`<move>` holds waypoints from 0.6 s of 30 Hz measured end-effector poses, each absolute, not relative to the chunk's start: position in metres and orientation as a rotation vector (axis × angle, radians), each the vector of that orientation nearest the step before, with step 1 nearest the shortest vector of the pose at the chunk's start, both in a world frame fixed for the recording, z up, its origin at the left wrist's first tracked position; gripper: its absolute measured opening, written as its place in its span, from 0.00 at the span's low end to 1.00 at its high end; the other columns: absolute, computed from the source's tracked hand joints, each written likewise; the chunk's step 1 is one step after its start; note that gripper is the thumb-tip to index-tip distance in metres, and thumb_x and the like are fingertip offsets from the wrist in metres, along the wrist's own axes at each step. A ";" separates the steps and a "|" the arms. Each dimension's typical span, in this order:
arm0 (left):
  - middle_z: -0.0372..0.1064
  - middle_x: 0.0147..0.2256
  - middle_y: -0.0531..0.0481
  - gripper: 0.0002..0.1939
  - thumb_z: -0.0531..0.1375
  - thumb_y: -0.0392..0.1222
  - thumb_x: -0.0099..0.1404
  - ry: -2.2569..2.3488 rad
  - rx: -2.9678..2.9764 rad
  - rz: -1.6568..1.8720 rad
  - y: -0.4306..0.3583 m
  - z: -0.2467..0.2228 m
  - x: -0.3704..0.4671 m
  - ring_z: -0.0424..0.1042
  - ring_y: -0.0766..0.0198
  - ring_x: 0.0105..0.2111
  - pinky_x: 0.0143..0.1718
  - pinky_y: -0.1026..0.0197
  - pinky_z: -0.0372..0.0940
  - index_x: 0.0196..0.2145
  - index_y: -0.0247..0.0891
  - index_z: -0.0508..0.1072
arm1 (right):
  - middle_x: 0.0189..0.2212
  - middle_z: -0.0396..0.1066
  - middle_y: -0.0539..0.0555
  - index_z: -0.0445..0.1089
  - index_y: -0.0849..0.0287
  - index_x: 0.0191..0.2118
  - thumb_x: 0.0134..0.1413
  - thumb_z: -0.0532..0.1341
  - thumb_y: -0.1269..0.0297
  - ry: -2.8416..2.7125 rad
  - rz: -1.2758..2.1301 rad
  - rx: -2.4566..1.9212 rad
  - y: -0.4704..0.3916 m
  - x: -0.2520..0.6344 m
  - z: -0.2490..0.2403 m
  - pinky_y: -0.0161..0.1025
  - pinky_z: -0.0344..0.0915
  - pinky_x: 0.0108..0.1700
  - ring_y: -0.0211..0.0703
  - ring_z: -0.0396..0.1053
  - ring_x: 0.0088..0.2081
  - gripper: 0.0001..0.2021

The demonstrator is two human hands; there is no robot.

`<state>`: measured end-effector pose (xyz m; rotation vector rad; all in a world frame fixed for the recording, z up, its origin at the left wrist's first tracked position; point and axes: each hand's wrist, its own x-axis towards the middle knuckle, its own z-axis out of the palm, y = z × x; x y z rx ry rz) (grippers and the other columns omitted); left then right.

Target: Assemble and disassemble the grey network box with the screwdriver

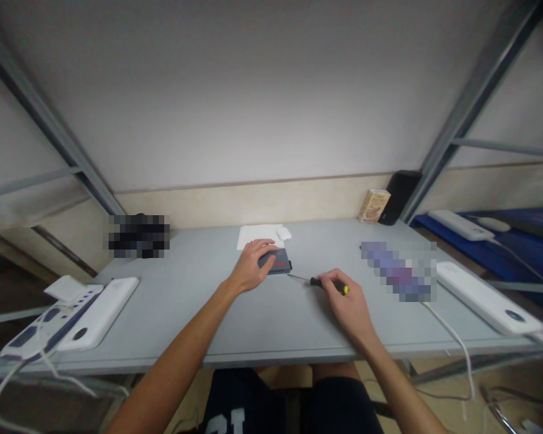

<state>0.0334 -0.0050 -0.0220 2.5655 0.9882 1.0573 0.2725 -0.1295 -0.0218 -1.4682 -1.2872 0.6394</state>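
A small dark grey box-shaped device (280, 260) with a reddish mark lies flat on the grey table (271, 319). My left hand (254, 264) rests over its left part, fingers spread across the top. To the right, my right hand (345, 296) is wrapped round the handle of a screwdriver (315, 281), black with a yellow end. The thin shaft points left, its tip close to the device's lower right corner; whether they touch is too small to tell. Behind the device lie a white sheet (253, 234) and a small white object (283, 232).
A power strip (49, 322) and a long white device (100, 316) lie at left. A blurred dark object (138, 236) sits back left. Right are a blurred bluish object (396, 271), white device (484, 296), small box (374, 205) and black case (400, 196).
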 end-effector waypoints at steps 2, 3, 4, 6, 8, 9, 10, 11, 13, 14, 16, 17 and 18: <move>0.70 0.57 0.46 0.15 0.57 0.40 0.71 0.910 2.671 0.936 -0.012 -0.020 0.039 0.67 0.54 0.58 0.61 0.47 0.58 0.53 0.44 0.74 | 0.29 0.76 0.52 0.73 0.58 0.31 0.60 0.59 0.55 -1.270 0.634 -1.487 -0.129 0.273 -0.022 0.39 0.61 0.40 0.45 0.70 0.34 0.13; 0.70 0.58 0.46 0.15 0.57 0.40 0.70 0.892 2.705 0.891 -0.014 -0.020 0.041 0.67 0.54 0.58 0.62 0.47 0.57 0.54 0.44 0.74 | 0.29 0.76 0.52 0.73 0.58 0.31 0.60 0.60 0.55 -1.266 0.635 -1.497 -0.129 0.273 -0.022 0.39 0.61 0.40 0.45 0.69 0.33 0.13; 0.70 0.58 0.46 0.16 0.57 0.40 0.70 0.882 2.731 0.853 -0.015 -0.020 0.042 0.67 0.54 0.59 0.62 0.47 0.57 0.54 0.44 0.74 | 0.29 0.76 0.52 0.73 0.58 0.32 0.60 0.60 0.55 -1.263 0.635 -1.503 -0.129 0.273 -0.022 0.39 0.61 0.39 0.45 0.69 0.33 0.13; 0.69 0.59 0.45 0.16 0.57 0.40 0.70 0.882 2.755 0.807 -0.015 -0.020 0.042 0.67 0.54 0.59 0.62 0.47 0.57 0.54 0.44 0.73 | 0.30 0.76 0.52 0.74 0.57 0.32 0.60 0.60 0.54 -1.263 0.635 -1.510 -0.130 0.274 -0.022 0.39 0.61 0.38 0.44 0.69 0.32 0.13; 0.69 0.59 0.45 0.17 0.57 0.40 0.70 0.880 2.763 0.786 -0.015 -0.020 0.041 0.66 0.54 0.60 0.62 0.47 0.56 0.55 0.43 0.73 | 0.30 0.76 0.52 0.74 0.57 0.33 0.60 0.60 0.54 -1.260 0.644 -1.509 -0.130 0.274 -0.022 0.39 0.61 0.37 0.44 0.68 0.31 0.13; 0.69 0.60 0.45 0.17 0.57 0.40 0.70 0.878 2.764 0.780 -0.014 -0.020 0.040 0.66 0.54 0.61 0.62 0.47 0.56 0.55 0.43 0.73 | 0.30 0.76 0.52 0.74 0.57 0.33 0.60 0.60 0.53 -1.259 0.650 -1.508 -0.130 0.274 -0.021 0.39 0.60 0.36 0.43 0.68 0.31 0.13; 0.68 0.60 0.45 0.17 0.57 0.40 0.70 0.878 2.762 0.777 -0.014 -0.020 0.040 0.65 0.54 0.61 0.63 0.48 0.55 0.55 0.43 0.72 | 0.29 0.76 0.52 0.75 0.57 0.34 0.60 0.60 0.53 -1.262 0.658 -1.507 -0.130 0.274 -0.021 0.39 0.60 0.35 0.43 0.68 0.30 0.14; 0.68 0.61 0.45 0.18 0.57 0.41 0.70 0.879 2.760 0.774 -0.014 -0.020 0.040 0.65 0.54 0.62 0.63 0.48 0.55 0.56 0.44 0.72 | 0.29 0.76 0.52 0.75 0.57 0.34 0.60 0.59 0.52 -1.269 0.664 -1.508 -0.130 0.274 -0.021 0.39 0.61 0.35 0.44 0.68 0.30 0.14; 0.68 0.61 0.45 0.18 0.57 0.41 0.70 0.884 2.753 0.767 -0.015 -0.020 0.040 0.64 0.54 0.63 0.63 0.47 0.54 0.56 0.44 0.72 | 0.29 0.76 0.52 0.75 0.57 0.34 0.60 0.59 0.52 -1.292 0.667 -1.511 -0.130 0.273 -0.020 0.40 0.61 0.35 0.44 0.68 0.31 0.14; 0.68 0.61 0.45 0.18 0.57 0.41 0.69 0.886 2.749 0.762 -0.015 -0.021 0.040 0.64 0.53 0.63 0.63 0.47 0.54 0.56 0.44 0.72 | 0.29 0.76 0.53 0.75 0.57 0.34 0.60 0.59 0.53 -1.303 0.662 -1.513 -0.130 0.273 -0.020 0.40 0.61 0.35 0.45 0.69 0.31 0.14; 0.67 0.61 0.45 0.18 0.57 0.41 0.69 0.889 2.740 0.756 -0.015 -0.021 0.040 0.64 0.53 0.63 0.64 0.46 0.53 0.56 0.44 0.72 | 0.28 0.76 0.53 0.75 0.58 0.34 0.60 0.59 0.53 -1.316 0.650 -1.515 -0.130 0.272 -0.020 0.40 0.62 0.35 0.46 0.69 0.31 0.14; 0.67 0.61 0.45 0.19 0.57 0.40 0.69 0.890 2.736 0.757 -0.015 -0.021 0.041 0.64 0.53 0.63 0.64 0.46 0.53 0.56 0.44 0.72 | 0.28 0.76 0.53 0.76 0.58 0.33 0.59 0.59 0.53 -1.313 0.642 -1.514 -0.131 0.271 -0.019 0.40 0.62 0.35 0.46 0.69 0.31 0.14; 0.67 0.62 0.45 0.19 0.57 0.40 0.69 0.891 2.734 0.759 -0.015 -0.022 0.041 0.64 0.53 0.63 0.64 0.46 0.53 0.56 0.44 0.72 | 0.27 0.75 0.53 0.76 0.58 0.33 0.59 0.59 0.53 -1.305 0.636 -1.514 -0.131 0.271 -0.020 0.40 0.62 0.35 0.46 0.69 0.31 0.14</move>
